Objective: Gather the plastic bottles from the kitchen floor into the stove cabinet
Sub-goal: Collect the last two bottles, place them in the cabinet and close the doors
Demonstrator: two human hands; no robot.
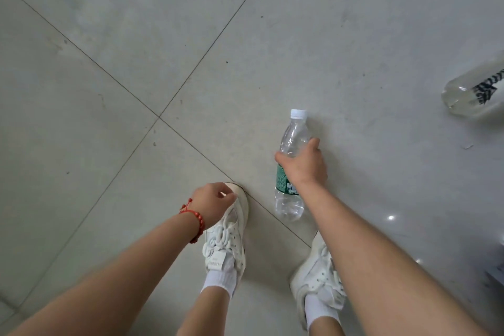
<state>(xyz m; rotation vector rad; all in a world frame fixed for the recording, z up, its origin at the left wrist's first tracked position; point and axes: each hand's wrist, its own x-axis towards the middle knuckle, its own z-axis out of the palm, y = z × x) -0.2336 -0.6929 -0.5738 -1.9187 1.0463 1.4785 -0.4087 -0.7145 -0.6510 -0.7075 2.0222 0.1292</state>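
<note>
On pale grey floor [354, 35] tiles, glossy and lightly speckled with dirt, crossed by dark grout lines meeting at a joint [159, 117] left of centre. Small bright glint of light on the tile near the lower right. Clear bottle [291, 166] with white cap and green label, lying on its side on the tile right of the joint, cap pointing toward the far edge of the floor, base toward the feet. Right hand [304, 165] curled over the bottle's middle, thumb on one side and fingers on the other, gripping just above the label; whether lifted off the tile or resting on it, cannot tell. Left hand [212, 202] hanging low over the toe of the left shoe [226, 243], fingers loosely curled, holding nothing, red bead bracelet [195, 222] at the wrist. Right shoe [316, 275] white too, planted near the lower middle, just beside the bottle's base; white socks above both. Second bottle [474, 93], clear with a dark striped label, lying on its side at the right edge of the floor, well apart from the held one, partly cut off. Tiny scrap of debris [467, 147] on the tile below it. Dark-and-pale object at the lower right corner, too cropped to name. Bare forearms reaching down from the bottom edge.
</note>
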